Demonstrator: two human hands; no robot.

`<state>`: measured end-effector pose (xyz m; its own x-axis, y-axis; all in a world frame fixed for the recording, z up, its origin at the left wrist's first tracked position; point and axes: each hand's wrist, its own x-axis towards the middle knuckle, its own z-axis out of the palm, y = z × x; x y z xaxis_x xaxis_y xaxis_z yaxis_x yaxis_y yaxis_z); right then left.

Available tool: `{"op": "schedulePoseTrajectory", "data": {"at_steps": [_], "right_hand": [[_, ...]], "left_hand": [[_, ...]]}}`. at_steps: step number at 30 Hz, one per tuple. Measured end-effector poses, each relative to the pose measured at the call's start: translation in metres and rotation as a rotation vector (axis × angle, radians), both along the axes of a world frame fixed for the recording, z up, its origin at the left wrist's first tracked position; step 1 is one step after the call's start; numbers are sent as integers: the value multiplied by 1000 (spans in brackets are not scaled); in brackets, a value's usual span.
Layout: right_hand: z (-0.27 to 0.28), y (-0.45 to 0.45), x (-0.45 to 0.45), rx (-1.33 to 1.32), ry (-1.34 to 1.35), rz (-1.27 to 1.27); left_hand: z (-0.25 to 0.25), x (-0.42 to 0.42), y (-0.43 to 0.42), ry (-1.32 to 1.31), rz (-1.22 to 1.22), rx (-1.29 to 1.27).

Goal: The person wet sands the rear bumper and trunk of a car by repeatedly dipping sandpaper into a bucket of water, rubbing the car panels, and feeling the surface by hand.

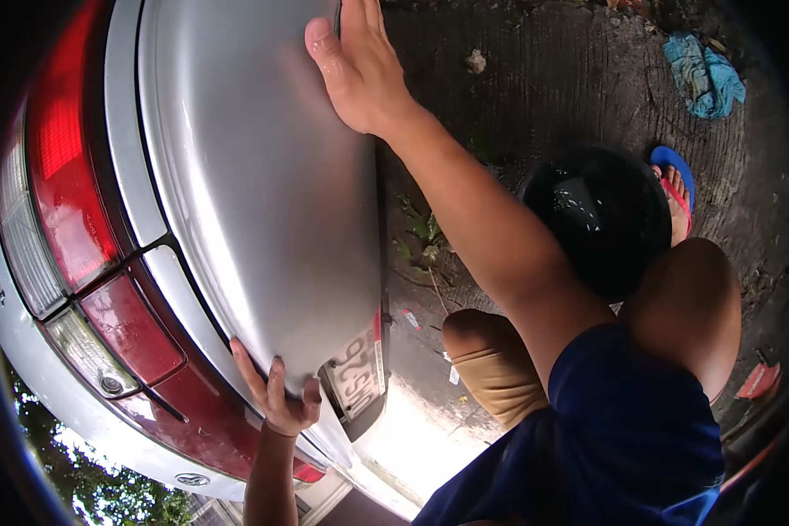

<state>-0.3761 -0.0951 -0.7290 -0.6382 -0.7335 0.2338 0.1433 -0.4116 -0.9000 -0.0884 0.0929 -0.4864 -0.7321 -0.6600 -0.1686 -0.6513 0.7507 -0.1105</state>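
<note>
My right hand (364, 74) lies against the silver rear bumper (263, 202) of a car, near its lower edge. Its thumb is stretched out and looks wet, while the fingertips pass out of view at the top. Lower in the head view, my left hand (280, 394) rests with spread fingers on the bumper's upper edge, beside the licence plate (357, 373). Neither hand appears to hold anything. The red and clear tail light (70, 167) is above the bumper on the car's body.
A round black bucket (596, 219) stands by my foot (675, 202), which wears a blue flip-flop with a red strap. A crumpled blue cloth (704, 77) and a red scrap (758, 381) lie on the rough concrete ground (535, 79). Small weeds (421, 230) grow beneath the bumper.
</note>
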Motion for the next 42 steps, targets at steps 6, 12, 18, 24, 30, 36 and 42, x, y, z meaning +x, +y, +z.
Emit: {"op": "schedulePoseTrajectory", "data": {"at_steps": [6,12,18,24,30,36,42], "right_hand": [[-5,98,119,-135,103,11],[-4,66,62,-18,86,66],[-7,9,3,21,-15,118],[-8,99,109,-34,149,109],[-13,-16,-30,17,64,268],[-20,102,111,-136,78,84],[-21,21,15,-18,17,178]], "left_hand": [[-2,2,-5,20,-16,-1],[-2,6,0,22,10,-12],[0,2,-1,8,6,5],[0,8,-1,22,4,21],[0,2,-1,28,-5,15],[0,3,-1,28,4,11],[9,0,5,11,30,46]]}}
